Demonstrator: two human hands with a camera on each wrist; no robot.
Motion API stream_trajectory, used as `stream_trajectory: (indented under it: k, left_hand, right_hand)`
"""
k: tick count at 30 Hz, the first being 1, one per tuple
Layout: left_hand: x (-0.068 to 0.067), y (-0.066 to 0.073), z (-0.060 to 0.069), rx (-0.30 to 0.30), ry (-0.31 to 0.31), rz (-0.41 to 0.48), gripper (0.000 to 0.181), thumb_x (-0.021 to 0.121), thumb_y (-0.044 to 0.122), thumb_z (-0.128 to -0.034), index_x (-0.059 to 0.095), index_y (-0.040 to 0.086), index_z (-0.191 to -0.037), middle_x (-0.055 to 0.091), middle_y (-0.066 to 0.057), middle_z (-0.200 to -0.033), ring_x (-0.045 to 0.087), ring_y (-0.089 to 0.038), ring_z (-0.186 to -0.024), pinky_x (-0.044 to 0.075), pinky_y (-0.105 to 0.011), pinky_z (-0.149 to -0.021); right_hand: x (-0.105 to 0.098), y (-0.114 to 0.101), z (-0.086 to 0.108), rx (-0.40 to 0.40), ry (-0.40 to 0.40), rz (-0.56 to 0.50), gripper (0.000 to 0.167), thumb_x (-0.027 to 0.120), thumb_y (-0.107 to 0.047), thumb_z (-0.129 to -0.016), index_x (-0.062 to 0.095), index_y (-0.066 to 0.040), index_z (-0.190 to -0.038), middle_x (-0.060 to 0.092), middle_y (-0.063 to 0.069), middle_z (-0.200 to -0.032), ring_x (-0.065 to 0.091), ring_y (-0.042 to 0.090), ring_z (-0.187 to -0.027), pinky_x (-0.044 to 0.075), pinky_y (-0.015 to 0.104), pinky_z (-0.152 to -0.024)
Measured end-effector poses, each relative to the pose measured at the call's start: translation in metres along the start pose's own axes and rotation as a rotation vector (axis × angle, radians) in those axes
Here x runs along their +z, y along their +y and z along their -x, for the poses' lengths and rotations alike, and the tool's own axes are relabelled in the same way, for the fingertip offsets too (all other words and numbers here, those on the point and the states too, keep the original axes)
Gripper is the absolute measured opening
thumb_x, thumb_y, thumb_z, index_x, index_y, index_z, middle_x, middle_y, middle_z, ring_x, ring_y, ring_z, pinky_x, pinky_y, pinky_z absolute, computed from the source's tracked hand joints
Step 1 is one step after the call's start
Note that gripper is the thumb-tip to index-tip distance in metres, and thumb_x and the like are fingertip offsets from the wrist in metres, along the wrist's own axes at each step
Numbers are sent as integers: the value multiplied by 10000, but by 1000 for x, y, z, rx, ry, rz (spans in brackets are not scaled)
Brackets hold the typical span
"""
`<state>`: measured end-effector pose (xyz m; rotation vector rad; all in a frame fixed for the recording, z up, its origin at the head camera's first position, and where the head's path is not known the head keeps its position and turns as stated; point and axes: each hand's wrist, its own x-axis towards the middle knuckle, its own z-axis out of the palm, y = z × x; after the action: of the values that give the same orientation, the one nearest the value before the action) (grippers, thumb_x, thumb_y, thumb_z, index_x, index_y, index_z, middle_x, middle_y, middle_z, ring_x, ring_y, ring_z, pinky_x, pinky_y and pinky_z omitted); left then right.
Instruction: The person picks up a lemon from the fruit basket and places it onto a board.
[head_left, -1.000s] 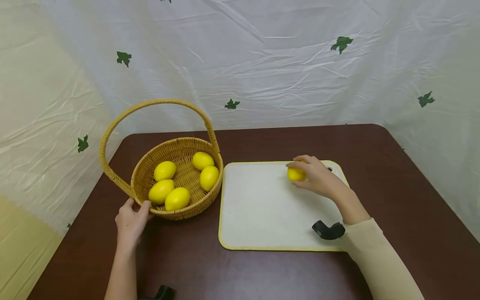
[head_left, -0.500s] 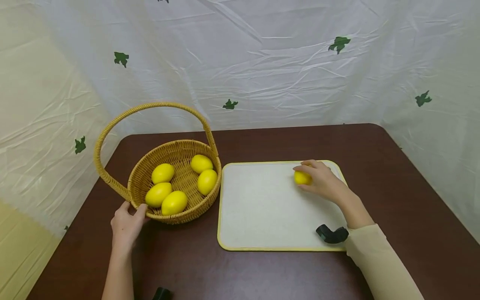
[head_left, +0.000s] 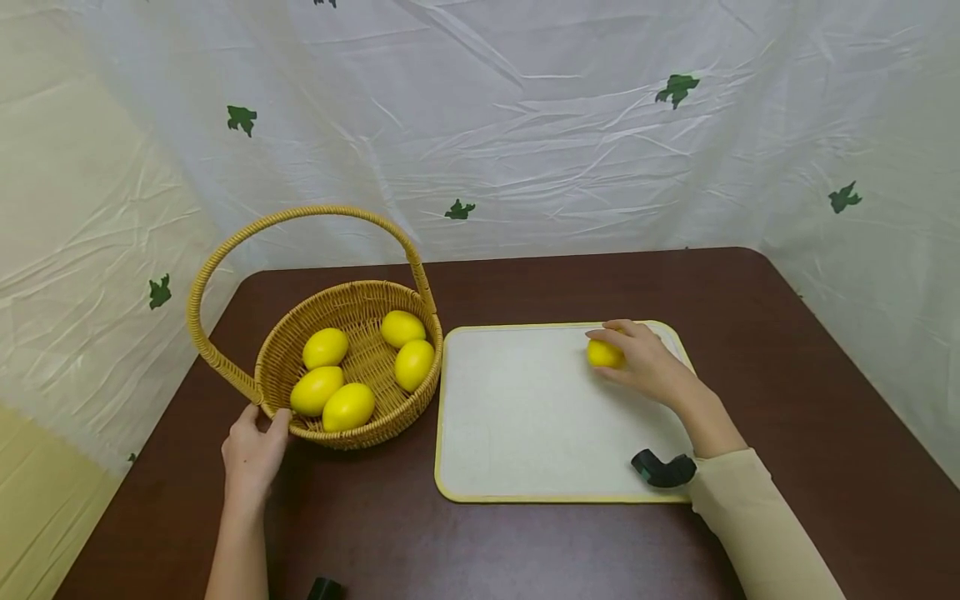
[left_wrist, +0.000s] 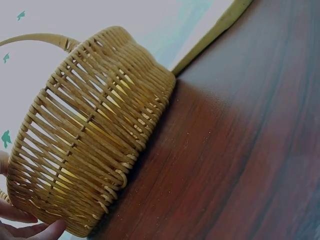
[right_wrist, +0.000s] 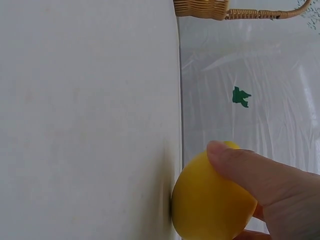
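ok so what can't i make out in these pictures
Head: right side of the held lemon, behind the right hand.
Head: near right corner of the board, behind the sleeve.
Head: most of a black object, cut off by bottom edge.
Left wrist: most of the left hand, outside the lower-left corner.

A hand could pass over the left and near parts of the white board [head_left: 517, 425], but at its far right the right hand [head_left: 647, 364], fingers round a lemon [head_left: 602, 355], takes up the room, and a black bent piece [head_left: 663, 469] juts out near that wrist. The counter [head_left: 480, 550] offers a way along its front strip, while the basket [head_left: 386, 425] stands close by the board's left edge and the left hand [head_left: 253, 454] fills its near-left corner. Under the arched handle [head_left: 322, 211] there is room to reach in, with a strip of woven floor between three lemons [head_left: 317, 391] and two lemons [head_left: 414, 365].
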<state>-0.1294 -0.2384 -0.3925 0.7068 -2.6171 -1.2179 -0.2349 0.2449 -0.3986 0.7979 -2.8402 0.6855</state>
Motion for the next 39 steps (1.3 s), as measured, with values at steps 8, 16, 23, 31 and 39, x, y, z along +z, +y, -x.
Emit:
stream_trajectory:
  k: [8, 16, 23, 31, 39]
  left_hand:
    - [1, -1, 0, 9, 4, 24, 420, 457, 307, -904, 529, 1, -1182, 633, -149, -890, 573, -231, -773, 417, -292, -611]
    - [2, -2, 1, 15, 4, 27, 390, 450, 297, -905, 524, -15, -1128, 618, -148, -872, 556, -214, -731, 411, -284, -586]
    - [2, -2, 1, 20, 1, 22, 399, 448, 294, -906, 515, -23, -1139, 614, -154, -873, 552, -254, -758, 408, -293, -591]
    - [2, -1, 1, 11, 3, 1, 356, 443, 292, -901, 515, -5, -1084, 607, -111, -788, 515, -242, -733, 386, -306, -588]
    - [1, 0, 1, 0, -4, 9, 387, 441, 304, -902, 488, -5, -1129, 601, -129, -834, 507, -256, -764, 390, -308, -596]
  right_hand:
    - [0, -1, 0, 12, -17, -9, 477, 706, -190, -792, 565, -36, -1221, 455, 252, -1248, 381, 435, -1141, 267, 569, -930]
    - [0, -2, 0, 1, -13, -24, 456, 680, -217, -820, 566, -32, -1221, 464, 237, -1239, 384, 414, -1146, 269, 556, -934]
    - [0, -5, -1, -4, -15, -30, 447, 665, -232, -830, 565, -40, -1222, 466, 221, -1238, 394, 395, -1140, 287, 536, -935]
    - [1, -5, -1, -15, -1, -30, 428, 666, -227, -830, 579, -43, -1207, 482, 204, -1219, 413, 373, -1122, 311, 516, -927]
    - [1, -5, -2, -37, 18, -18, 395, 663, -182, -830, 591, -21, -1183, 495, 232, -1207, 422, 398, -1115, 309, 526, -929]
